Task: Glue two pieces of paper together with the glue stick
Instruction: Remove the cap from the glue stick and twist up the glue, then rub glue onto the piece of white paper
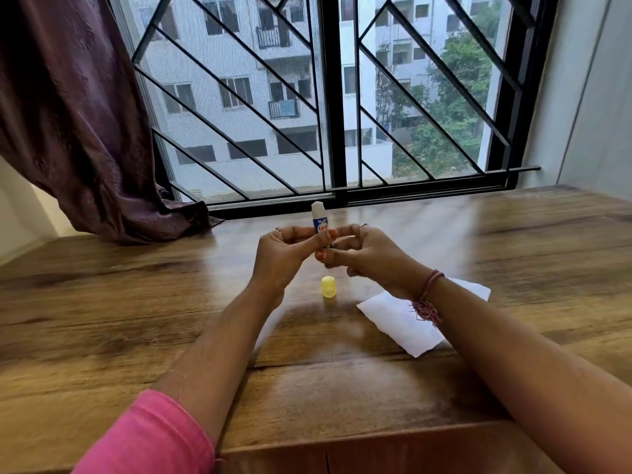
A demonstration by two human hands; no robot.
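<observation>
An uncapped glue stick [319, 218] with a blue label stands upright above the wooden table [136, 302], its white glue tip pointing up. My left hand [285, 254] grips its body with thumb and fingers. My right hand [362, 256] holds its lower end from the right. The yellow cap [329, 286] stands on the table just below my hands. White paper [407, 323] lies flat to the right, partly hidden under my right wrist; I cannot tell if it is one sheet or two.
A barred window [328, 97] runs along the table's far edge. A dark purple curtain [78, 124] hangs at the left and drapes onto the table's back corner. A white wall stands at the right.
</observation>
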